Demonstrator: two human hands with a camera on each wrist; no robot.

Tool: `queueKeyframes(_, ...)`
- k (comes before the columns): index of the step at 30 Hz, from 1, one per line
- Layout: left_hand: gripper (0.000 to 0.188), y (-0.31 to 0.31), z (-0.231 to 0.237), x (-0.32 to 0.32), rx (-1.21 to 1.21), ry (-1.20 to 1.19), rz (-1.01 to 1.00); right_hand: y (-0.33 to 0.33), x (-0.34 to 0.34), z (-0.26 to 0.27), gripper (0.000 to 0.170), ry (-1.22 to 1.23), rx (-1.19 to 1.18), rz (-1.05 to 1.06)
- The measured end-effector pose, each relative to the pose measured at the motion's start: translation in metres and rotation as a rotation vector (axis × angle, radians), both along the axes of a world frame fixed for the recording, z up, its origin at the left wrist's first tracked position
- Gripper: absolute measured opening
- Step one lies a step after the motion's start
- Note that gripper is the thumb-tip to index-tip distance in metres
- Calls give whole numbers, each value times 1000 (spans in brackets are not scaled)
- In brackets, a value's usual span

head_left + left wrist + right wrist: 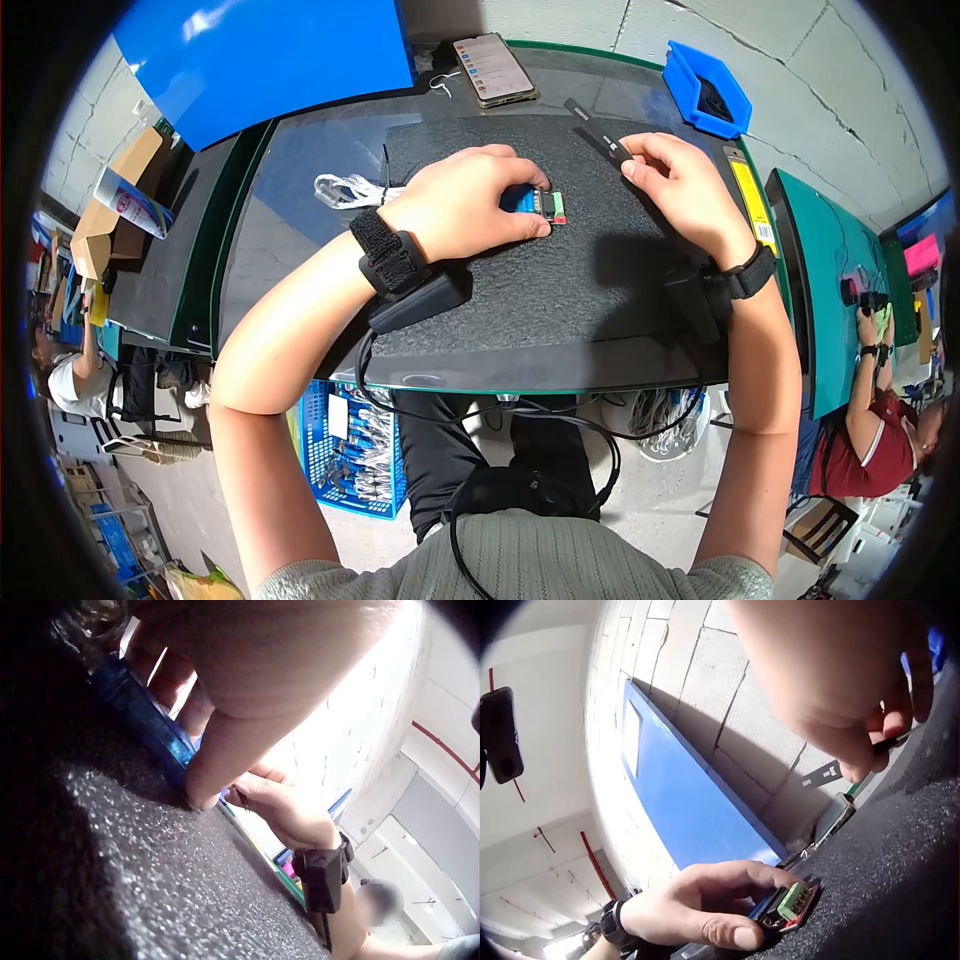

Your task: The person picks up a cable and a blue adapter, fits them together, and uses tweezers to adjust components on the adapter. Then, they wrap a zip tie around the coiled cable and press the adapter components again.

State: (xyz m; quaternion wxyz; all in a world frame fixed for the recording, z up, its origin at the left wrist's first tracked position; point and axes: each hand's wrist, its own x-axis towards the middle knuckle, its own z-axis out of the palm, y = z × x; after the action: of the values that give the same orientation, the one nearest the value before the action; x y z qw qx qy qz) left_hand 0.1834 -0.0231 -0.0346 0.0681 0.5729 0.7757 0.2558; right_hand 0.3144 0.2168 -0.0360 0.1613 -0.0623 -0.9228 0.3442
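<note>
While left fingers (528, 170) grip connector (534, 202) — crosswise, terminals (559, 205) rightward

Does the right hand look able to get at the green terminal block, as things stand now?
Likely yes: the green terminal block juts out past the left hand, towards the right hand, and only black mat shows between. The slim black tool that hand pinches may hinder direct touch.
</note>
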Motion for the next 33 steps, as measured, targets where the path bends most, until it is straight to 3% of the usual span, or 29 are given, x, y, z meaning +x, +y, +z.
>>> queueKeyframes(3,46,-2,4,2,-21,19,30,4,0,3,25,-53,6,-18)
queueKeyframes(8,46,-5,8,4,-36,38,58,18,4,-2,27,-87,239,7)
queueKeyframes(12,45,-7,2,0,13,70,7,15,4,0,28,-166,210,0)
queueKeyframes(15,44,-6,5,1,16,43,-14,14,4,-1,27,-179,232,-34)
queueKeyframes(17,42,-4,15,8,-57,-130,87,14,4,0,24,-181,237,-5)
queueKeyframes(21,39,-4,9,2,107,-157,68,15,1,-4,22,43,265,-20)
queueKeyframes(23,40,-4,10,-1,125,-166,52,8,0,5,21,185,-70,-68)
queueKeyframes(24,41,-5,11,-1,147,-181,44,10,-1,4,21,192,-73,-75)
queueKeyframes(27,42,-5,14,2,205,-152,3,3,-3,7,20,339,-581,185)
queueKeyframes(33,46,-8,23,11,388,-220,-52,-14,1,9,25,562,-753,479)
